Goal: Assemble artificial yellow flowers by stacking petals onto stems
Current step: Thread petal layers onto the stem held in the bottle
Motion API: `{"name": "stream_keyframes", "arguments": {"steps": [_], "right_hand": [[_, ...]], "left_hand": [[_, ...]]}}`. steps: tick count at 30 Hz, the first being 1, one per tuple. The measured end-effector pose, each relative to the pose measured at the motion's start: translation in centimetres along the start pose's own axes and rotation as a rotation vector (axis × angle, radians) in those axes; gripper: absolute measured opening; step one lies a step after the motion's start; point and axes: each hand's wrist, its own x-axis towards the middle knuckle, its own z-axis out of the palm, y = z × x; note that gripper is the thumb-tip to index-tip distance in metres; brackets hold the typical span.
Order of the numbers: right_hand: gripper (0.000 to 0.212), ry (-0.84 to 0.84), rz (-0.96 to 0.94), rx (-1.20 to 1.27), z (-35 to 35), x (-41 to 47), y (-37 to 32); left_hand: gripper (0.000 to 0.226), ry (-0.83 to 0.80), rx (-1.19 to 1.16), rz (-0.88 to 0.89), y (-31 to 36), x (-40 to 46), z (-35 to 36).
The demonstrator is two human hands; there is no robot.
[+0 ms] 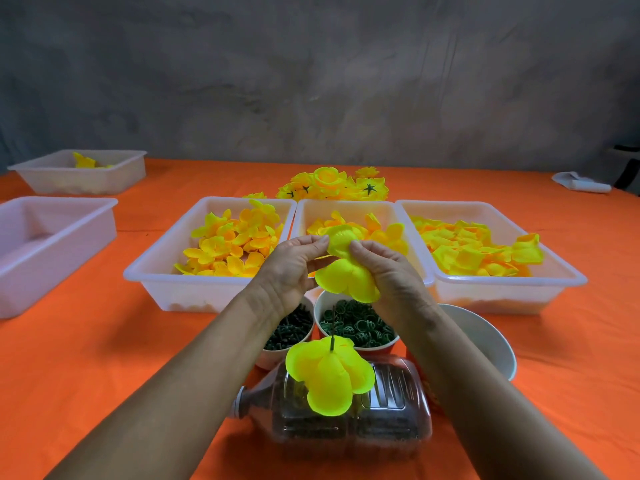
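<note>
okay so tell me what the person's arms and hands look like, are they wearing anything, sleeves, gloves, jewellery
Both forearms are bare as far as the frame shows: no sleeves come into view. The left hand and the right hand wear no gloves, and no rings, bracelets or watch show on the fingers or wrists. Veins and creases stand out on the backs of the hands. The fingernails that can be seen look short and unpainted.

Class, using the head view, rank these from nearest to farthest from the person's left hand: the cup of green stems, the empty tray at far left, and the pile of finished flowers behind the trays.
1. cup of green stems: just below the left hand.
2. pile of finished flowers: beyond the middle trays.
3. empty tray: far left on the table.
</note>
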Motion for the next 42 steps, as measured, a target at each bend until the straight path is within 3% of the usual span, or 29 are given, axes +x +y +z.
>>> {"name": "stream_keyframes", "arguments": {"steps": [4,8,10,13,18,22,26,33,42], "right_hand": [[0.01,-0.034,-0.032,-0.009,0.3,0.0,0.1],[0.009,0.016,-0.098,-0.05,-0.1,-0.1,-0.2],[0.009,0.028,-0.129,-0.084,-0.1,-0.3,-0.4],[0.009,0.02,-0.133,-0.077,0.4,-0.7,-0.9],[0.029,-0.016,-0.038,-0.084,0.7,-1.6,-2.4],[0.011,-0.031,0.07,-0.087,0.8,-2.2,-3.6],[0.016,-0.015,0.147,-0.141,0.5,-3.0,-4.2],[0.028,-0.159,0.099,-0.069,0.4,-4.0,-4.5],[0.026,-0.074,-0.01,-0.092,0.4,-4.7,-4.6]], "left_hand": [[0.022,0.059,-0.006,-0.042,-0.1,-0.1,0.5],[0.05,0.013,0.124,-0.121,0.4,-0.5,-0.1],[0.04,-0.022,0.184,-0.147,0.6,-1.0,-0.3],[0.006,-0.003,0.146,-0.13,1.1,-1.6,0.0],[0.015,0.009,0.061,-0.004,2.4,-2.6,0.3],[0.015,-0.054,0.031,0.102,2.8,-3.5,0.2],[0.016,-0.097,-0.029,0.164,2.8,-4.6,0.0],[0.02,-0.102,-0.012,0.212,2.8,-5.4,-0.2],[0.009,0.043,0.107,0.188,2.6,-5.7,0.2]]}}
